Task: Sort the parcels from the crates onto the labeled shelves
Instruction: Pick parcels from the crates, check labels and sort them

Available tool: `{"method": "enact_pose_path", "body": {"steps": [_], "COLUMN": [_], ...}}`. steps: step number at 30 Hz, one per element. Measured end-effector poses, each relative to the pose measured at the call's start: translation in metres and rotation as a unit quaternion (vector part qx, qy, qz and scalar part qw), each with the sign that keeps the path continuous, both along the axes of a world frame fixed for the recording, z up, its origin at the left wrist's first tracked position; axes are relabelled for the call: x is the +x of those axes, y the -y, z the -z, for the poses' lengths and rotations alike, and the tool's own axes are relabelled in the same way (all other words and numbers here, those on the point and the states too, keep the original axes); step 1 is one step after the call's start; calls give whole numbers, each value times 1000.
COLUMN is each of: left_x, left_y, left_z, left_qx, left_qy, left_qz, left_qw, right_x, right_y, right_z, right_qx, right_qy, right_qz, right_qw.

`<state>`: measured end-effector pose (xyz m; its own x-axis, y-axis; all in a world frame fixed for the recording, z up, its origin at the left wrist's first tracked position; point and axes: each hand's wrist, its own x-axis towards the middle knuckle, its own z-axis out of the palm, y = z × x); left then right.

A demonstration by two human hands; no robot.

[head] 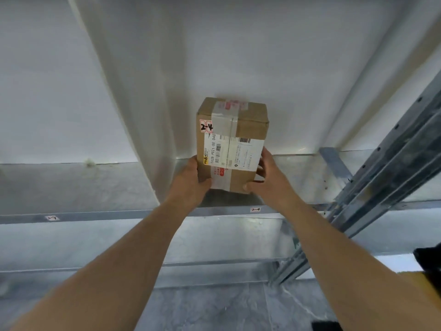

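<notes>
A white wall (47,91) and a hanging sheet of translucent plastic (133,91) backed a galvanised grey metal shelf (71,185). Far left of the grip, a small white tag (52,218) sat on the shelf's front lip, its writing too blurred to read.

The left hand (191,180) gripped the lower left side of a brown cardboard parcel (248,125), fingers curled around its edge and the thumb on its front. The parcel stood upright between the two hands, its lower end at the shelf surface just behind the lip. Whether its weight rested there could not be told. Above the left hand, a red-edged sticker (206,126) on the parcel read "2-4". Between the hands ran a white shipping label (235,154) with barcodes.

The right hand (269,180) clasped the lower right side, thumb pressed on the front near the bottom corner. Just below it, a white shelf tag (255,209) also read "2-4", so this parcel seemed to be at its proper place and needed only releasing. No crates or other parcels showed, so the remaining work could not be judged. Right of the grip rose a perforated grey steel upright (386,168).
</notes>
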<state>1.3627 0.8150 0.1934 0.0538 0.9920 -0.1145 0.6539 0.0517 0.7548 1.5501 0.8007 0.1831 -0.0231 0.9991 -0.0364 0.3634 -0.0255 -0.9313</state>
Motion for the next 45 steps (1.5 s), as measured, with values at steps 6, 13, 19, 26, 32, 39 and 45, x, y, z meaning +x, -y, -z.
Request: {"method": "enact_pose_path", "body": {"steps": [6, 13, 19, 26, 32, 39, 45], "left_x": [-8, -13, -19, -43, -103, -228, -355], "left_y": [-13, -16, -1, 82, 136, 196, 265], "left_z": [30, 37, 31, 15, 8, -2, -13], "left_qx": [-2, 0, -17, 41, 87, 83, 59], "left_qy": [26, 24, 18, -128, -229, -286, -308], "left_qz": [-24, -19, -4, 26, -12, -96, -156], "left_qw": [999, 1000, 1000, 991, 969, 950, 937], "right_x": [-8, -12, -13, -33, -110, -241, -372], "right_y": [-13, -13, 6, 70, 111, 149, 194], "right_z": [19, 20, 11, -6, -13, -19, -24], "right_qx": [-6, -18, -20, 15, 45, 76, 97], "right_qy": [52, 92, 131, 265, 342, 365, 385], "right_qz": [-3, 4, 30, 105, -20, -139, -207], "right_qw": [999, 996, 991, 958, 938, 918, 894]}}
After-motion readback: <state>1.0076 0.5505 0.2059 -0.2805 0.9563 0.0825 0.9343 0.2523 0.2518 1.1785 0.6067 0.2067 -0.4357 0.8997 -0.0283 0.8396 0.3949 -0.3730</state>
